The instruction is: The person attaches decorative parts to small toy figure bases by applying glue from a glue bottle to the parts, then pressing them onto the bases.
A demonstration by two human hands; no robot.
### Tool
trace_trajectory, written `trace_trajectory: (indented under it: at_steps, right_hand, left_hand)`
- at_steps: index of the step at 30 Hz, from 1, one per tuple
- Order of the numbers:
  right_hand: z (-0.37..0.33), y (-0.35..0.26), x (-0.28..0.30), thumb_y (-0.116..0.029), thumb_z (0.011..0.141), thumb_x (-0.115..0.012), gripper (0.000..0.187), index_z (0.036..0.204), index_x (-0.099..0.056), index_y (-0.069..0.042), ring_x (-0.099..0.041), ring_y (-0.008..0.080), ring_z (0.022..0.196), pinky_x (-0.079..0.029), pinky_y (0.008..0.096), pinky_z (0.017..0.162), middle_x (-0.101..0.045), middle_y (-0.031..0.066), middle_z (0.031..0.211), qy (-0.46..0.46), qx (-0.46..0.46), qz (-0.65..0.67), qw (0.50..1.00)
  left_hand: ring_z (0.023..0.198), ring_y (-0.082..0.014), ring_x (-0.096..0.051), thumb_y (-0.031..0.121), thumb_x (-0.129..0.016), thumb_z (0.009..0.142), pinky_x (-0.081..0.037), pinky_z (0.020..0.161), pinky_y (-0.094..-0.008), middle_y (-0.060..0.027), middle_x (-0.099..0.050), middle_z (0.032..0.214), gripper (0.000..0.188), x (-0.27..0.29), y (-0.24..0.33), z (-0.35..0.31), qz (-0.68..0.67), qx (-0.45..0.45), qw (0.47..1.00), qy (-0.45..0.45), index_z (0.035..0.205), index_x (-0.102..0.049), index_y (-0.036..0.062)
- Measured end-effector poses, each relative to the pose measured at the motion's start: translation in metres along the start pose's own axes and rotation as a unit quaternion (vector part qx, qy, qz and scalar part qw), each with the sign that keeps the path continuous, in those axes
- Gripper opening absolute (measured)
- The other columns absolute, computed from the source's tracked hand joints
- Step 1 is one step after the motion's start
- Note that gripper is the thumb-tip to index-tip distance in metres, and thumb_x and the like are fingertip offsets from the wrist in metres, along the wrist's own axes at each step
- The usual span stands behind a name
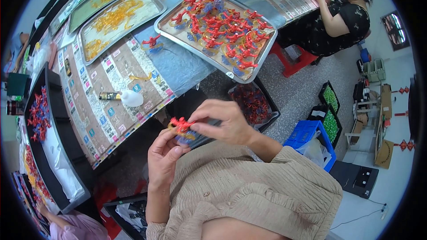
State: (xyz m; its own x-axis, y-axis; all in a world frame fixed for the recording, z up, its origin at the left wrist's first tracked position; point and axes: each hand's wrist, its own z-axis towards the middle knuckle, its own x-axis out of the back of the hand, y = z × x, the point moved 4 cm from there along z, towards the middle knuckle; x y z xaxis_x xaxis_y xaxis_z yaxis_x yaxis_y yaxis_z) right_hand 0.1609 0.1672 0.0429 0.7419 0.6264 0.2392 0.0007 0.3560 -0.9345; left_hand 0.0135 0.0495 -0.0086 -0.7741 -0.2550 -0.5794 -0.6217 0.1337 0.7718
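At a worktable covered in colour-printed sheeting (104,122), the left hand (163,158) and right hand (227,122) both pinch a small red, blue and yellow plastic figure (181,125), near a rectangular silver tray (243,79) of similar figures (224,29).

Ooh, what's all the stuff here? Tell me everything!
held figure: one, red, blue and yellow, centre
table: one, brown and white, upper left
metal trays: at least three, silver, on table
tray figures: many, red, blue and yellow, nearest tray
loose figure: one, red and blue, beside that tray
yellow pieces: many, yellow, farther trays
bottle: one, white, lying on table
black trays: several, black, left and below table
crate: one, blue, floor at right
green pieces: many, green, black boxes at right
co-workers: at least three, black, pink and blue clothing, picture edges
shirt: one, beige, bottom
left fingers: several, bare, on held figure
right fingers: several, bare, on held figure
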Motion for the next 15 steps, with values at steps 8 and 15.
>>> trace_trajectory:
  at_steps: [8,15]
  right_hand:
    - [0.018,0.006,0.13,-0.005,0.082,-0.069,0.011,0.092,-0.068,-0.001,-0.061,0.0085,0.067,-0.049,0.0235,0.062,-0.067,0.0058,0.081,0.354,0.044,-0.194,0.914]
    - [0.1,0.048,0.222,-0.009,0.083,-0.068,0.012,0.094,-0.069,-0.003,-0.067,0.0109,0.073,-0.052,0.0244,0.067,-0.071,0.0068,0.081,0.308,0.053,-0.384,0.869]
  left_hand:
    - [0.089,-0.0142,-0.062,0.005,-0.066,0.086,-0.055,0.078,-0.0283,-0.0108,-0.058,0.11,0.031,0.002,-0.006,-0.001,0.031,0.025,0.999,0.011,0.116,-0.061,-0.0031]
    - [0.085,-0.0137,-0.062,0.005,-0.064,0.086,-0.053,0.076,-0.0273,-0.0098,-0.059,0.105,0.026,0.017,0.009,-0.017,0.086,0.005,0.995,0.049,0.111,-0.063,-0.0024]
